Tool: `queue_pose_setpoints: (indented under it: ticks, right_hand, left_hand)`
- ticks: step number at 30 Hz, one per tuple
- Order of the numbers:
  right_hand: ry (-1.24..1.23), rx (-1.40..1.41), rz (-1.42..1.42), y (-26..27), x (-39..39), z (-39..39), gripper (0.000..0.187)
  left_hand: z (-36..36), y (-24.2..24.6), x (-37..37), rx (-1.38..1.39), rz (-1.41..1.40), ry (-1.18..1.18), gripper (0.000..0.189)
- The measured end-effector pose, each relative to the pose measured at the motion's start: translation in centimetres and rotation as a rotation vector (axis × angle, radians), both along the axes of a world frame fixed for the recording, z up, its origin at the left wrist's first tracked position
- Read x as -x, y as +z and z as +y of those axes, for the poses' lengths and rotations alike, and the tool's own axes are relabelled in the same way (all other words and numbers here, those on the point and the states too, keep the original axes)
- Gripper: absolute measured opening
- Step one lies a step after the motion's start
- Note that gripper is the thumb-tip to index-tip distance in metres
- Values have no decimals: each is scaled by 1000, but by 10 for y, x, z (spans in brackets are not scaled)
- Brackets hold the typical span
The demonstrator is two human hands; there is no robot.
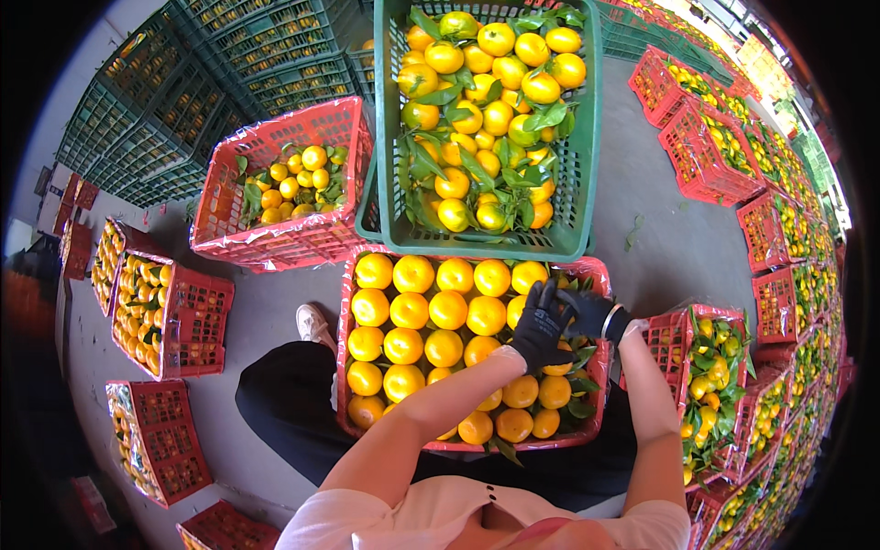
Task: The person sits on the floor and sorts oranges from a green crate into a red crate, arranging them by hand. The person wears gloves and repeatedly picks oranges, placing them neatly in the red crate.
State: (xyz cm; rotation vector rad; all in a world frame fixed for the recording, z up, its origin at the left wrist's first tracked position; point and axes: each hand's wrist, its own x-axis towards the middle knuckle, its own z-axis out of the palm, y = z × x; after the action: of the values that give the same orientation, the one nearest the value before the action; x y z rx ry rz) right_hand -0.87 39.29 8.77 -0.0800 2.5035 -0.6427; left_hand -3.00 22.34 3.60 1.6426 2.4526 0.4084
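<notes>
Rows of orange mandarins (447,309) lie side by side in a red plastic crate (601,419) lined with clear film, between my legs. My left hand (542,326), in a black glove, is over the right part of these rows. Close against it, at the crate's right side, is my right hand (589,314), gloved too. The fingers of both hands meet and overlap; whether a fruit is between them is hidden. Green leaves (581,399) stick out along the right edge. Beyond stands a green crate (491,245) of loose mandarins with leaves (496,117).
At the upper left, a red crate (275,251) holds smaller mandarins, with stacked green crates (165,103) behind. More filled red crates (199,323) stand at the left. Another red crate (667,344) of leafy fruit is close by my right arm, before long rows of crates.
</notes>
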Motion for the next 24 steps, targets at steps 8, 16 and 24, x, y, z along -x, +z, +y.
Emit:
queue_pose_setpoints:
  ticks: [8,16,24]
  right_hand:
    - [-108,-382,284,2,185,-67,54]
    - [-606,1344,207,55,54,-5,66]
    - [-692,929,349,15,-36,19,57]
  left_hand:
    - [9,-23,-11,-385,-167,17,102]
    - [4,-5,-4,-18,1,9,97]
    - [4,11,2,9,38,1,96]
